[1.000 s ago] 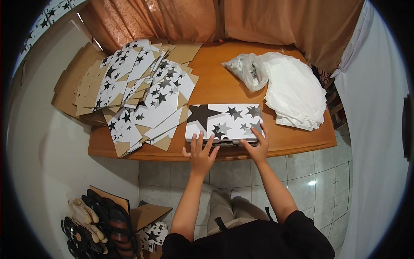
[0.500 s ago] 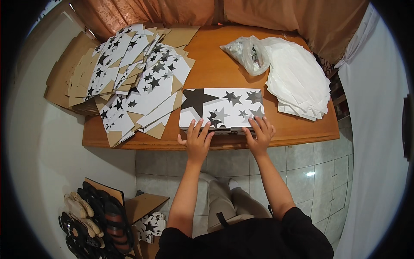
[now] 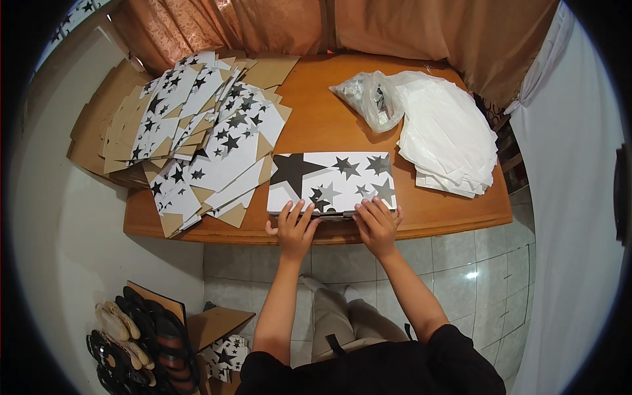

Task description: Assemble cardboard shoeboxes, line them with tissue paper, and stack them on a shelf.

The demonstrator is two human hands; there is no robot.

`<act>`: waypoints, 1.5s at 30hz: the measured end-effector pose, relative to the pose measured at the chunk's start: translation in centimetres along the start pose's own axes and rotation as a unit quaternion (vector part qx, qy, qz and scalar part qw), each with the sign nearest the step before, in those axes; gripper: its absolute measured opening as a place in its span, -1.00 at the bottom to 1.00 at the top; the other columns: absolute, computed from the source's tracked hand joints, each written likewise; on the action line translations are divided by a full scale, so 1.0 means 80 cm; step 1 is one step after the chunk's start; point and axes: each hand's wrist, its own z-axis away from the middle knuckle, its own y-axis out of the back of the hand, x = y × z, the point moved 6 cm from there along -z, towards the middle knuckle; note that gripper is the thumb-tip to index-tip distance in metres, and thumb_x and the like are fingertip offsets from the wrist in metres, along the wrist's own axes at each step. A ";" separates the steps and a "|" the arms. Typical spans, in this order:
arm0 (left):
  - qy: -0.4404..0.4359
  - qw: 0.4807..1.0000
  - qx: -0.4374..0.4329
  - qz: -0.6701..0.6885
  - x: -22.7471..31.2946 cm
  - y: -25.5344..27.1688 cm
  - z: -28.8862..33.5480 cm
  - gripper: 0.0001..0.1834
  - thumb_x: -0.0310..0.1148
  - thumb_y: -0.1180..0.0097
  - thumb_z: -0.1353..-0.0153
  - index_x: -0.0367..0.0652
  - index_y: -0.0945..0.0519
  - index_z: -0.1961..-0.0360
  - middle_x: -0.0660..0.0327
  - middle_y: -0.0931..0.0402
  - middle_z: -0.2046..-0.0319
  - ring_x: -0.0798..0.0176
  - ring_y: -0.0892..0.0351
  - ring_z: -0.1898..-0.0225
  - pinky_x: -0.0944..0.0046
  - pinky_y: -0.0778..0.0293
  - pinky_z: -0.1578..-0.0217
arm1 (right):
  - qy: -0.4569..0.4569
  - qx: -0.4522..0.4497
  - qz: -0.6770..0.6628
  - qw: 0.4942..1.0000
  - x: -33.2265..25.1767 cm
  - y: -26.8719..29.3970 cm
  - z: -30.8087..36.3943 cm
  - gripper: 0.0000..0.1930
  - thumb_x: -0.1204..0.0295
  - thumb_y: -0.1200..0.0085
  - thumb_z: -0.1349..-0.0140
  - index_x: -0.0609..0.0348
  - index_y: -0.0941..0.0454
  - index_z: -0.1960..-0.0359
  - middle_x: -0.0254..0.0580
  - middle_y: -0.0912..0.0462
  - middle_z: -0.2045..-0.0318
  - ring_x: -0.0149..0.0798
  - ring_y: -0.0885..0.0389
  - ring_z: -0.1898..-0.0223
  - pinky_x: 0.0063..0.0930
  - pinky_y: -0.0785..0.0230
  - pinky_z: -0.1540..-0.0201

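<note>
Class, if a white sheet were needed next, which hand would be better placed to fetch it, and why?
The right hand, probably: it touches the near edge of the star-patterned box on the side closer to the white sheets. The left hand, toward the box's other end, is farther.

orange curtains (image 3: 408, 33) hang behind a wooden table (image 3: 309, 99) on tiled floor (image 3: 454, 250).

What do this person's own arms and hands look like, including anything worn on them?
The left hand and right hand are ungloved, with no rings, watch or bracelet visible. Both forearms are bare. Short, plain black sleeves cover the upper arms, with no visible markings.
</note>
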 end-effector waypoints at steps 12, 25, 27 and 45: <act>0.013 0.998 0.004 0.058 0.017 -0.020 -0.014 -0.53 -0.18 -0.32 0.14 0.10 -0.60 0.10 0.35 -0.48 0.01 0.19 -0.34 -0.10 -0.05 0.14 -0.11 | -0.015 0.015 -0.059 0.998 0.028 -0.005 -0.021 -0.77 0.39 -0.20 -0.03 -0.06 -0.61 0.22 -0.43 -0.61 0.15 -0.28 -0.48 -0.01 -0.09 0.36 -0.34; 0.010 0.995 -0.053 0.079 0.016 -0.021 -0.029 -0.52 -0.18 -0.34 0.13 0.09 -0.59 0.09 0.35 -0.46 0.01 0.22 -0.35 -0.10 -0.14 0.15 -0.24 | -0.037 0.010 -0.072 0.997 0.032 -0.012 -0.028 -0.77 0.44 -0.20 -0.01 0.00 -0.60 0.24 -0.37 -0.61 0.13 -0.22 -0.46 -0.05 -0.13 0.28 -0.33; -0.008 0.997 -0.051 0.061 0.018 -0.017 -0.032 -0.51 -0.09 -0.31 0.10 0.12 -0.57 0.07 0.36 -0.46 0.00 0.24 -0.34 -0.10 -0.15 0.23 -0.26 | -0.038 0.003 -0.056 0.998 0.028 -0.012 -0.023 -0.76 0.43 -0.20 -0.01 -0.01 -0.60 0.21 -0.36 -0.60 0.10 -0.21 -0.44 -0.09 -0.13 0.28 -0.33; -0.084 0.987 -0.124 0.062 -0.005 -0.007 -0.055 -0.57 -0.07 -0.23 0.00 0.12 -0.58 0.06 0.37 -0.52 0.04 0.29 -0.43 -0.06 -0.16 0.19 -0.24 | -0.075 -0.006 -0.028 0.997 0.025 -0.013 -0.020 -0.70 0.34 -0.23 0.01 -0.17 -0.61 0.17 -0.47 -0.57 0.09 -0.29 -0.40 -0.07 0.00 0.59 -0.34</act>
